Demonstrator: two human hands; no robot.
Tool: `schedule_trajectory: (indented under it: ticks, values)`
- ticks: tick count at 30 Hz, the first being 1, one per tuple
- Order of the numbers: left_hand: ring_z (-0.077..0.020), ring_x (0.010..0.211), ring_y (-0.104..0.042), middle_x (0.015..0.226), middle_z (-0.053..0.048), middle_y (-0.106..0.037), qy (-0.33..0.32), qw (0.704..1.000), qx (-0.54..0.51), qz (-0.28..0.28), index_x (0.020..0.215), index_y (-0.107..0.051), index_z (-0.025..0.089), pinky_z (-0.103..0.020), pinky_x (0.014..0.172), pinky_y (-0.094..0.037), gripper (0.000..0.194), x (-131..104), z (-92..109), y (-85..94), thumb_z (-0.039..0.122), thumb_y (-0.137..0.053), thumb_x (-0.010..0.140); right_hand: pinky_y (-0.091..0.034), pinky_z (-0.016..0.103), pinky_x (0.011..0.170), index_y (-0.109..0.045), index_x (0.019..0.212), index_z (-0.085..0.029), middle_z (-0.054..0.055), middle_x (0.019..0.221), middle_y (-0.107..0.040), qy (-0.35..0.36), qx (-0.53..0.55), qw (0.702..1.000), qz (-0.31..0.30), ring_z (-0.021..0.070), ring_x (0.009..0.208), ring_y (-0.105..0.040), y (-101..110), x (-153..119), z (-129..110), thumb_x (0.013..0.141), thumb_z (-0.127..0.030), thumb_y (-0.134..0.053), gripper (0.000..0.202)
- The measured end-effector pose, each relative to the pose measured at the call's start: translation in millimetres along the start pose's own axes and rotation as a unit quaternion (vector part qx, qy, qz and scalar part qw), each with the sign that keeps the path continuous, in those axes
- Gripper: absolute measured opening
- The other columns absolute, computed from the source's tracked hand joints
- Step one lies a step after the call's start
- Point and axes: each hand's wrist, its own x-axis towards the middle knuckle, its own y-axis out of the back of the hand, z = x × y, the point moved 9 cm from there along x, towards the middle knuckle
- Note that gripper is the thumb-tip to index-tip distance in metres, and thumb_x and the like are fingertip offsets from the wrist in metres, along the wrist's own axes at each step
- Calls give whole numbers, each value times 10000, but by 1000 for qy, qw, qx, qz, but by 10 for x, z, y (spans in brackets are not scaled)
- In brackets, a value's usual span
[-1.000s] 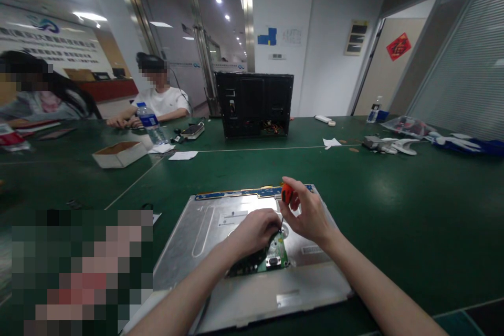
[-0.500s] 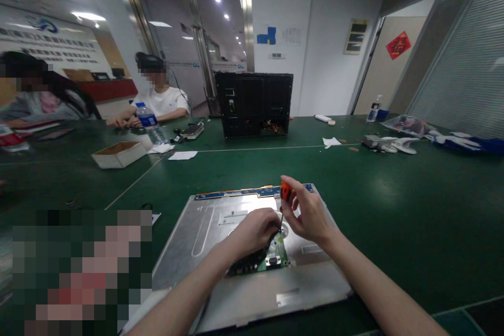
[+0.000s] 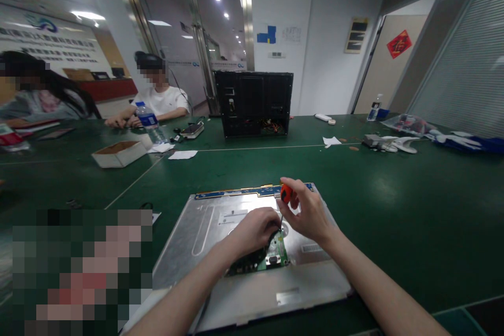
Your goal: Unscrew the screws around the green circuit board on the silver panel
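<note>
In my right hand (image 3: 305, 210) is a screwdriver (image 3: 286, 193) with an orange and black handle, held near upright. Its thin shaft points down to the upper edge of a green circuit board (image 3: 279, 249). My left hand (image 3: 262, 227) bends over that board beside the screwdriver tip, fingers curled together; what they pinch, if anything, is hidden. The board sits on the silver metal back of a flat display panel (image 3: 315, 281), which lies on the table. A blue strip board (image 3: 236, 194) runs along the panel's far edge.
On the green table (image 3: 413, 210) stands a black casing (image 3: 255, 105) at the back. An open cardboard box (image 3: 120, 155), a water bottle (image 3: 147, 121) and papers (image 3: 183, 155) are at left. Gloves (image 3: 394, 144) lie at right. Two people (image 3: 161, 97) sit at far left.
The screwdriver handle has turned a little in my right hand, and the fingers on it have shifted slightly. My left hand and the panel stay put.
</note>
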Motion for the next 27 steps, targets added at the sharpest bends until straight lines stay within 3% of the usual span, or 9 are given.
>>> schedule_trajectory:
  ticks: [8, 21, 27]
  values:
    - [-197, 819, -647, 885, -60, -709, -9, 1000, -4, 3, 887, -693, 158, -293, 768, -485, 206, -7, 26, 8, 63, -531, 801, -434, 222, 477, -330, 1357, -204, 13, 825, -598, 9, 23, 999, -21, 104, 538, -519, -5, 4, -36, 866, -145, -459, 511]
    - [-210, 854, -651, 913, -65, -713, -17, 1000, -3, 12, 892, -694, 160, -297, 785, -488, 207, -8, 5, 7, 64, -538, 795, -417, 209, 483, -384, 1265, -220, -25, 759, -557, -6, -1, 1000, 5, 91, 519, -486, -2, -7, 11, 874, -195, -513, 413]
    - [-204, 840, -648, 899, -63, -707, -18, 1000, 2, 9, 889, -693, 161, -300, 777, -489, 194, -4, 12, -1, 86, -527, 824, -430, 217, 482, -354, 1320, -210, -13, 767, -580, -3, 10, 1000, -10, 99, 530, -512, -16, -7, 1, 891, -201, -491, 451]
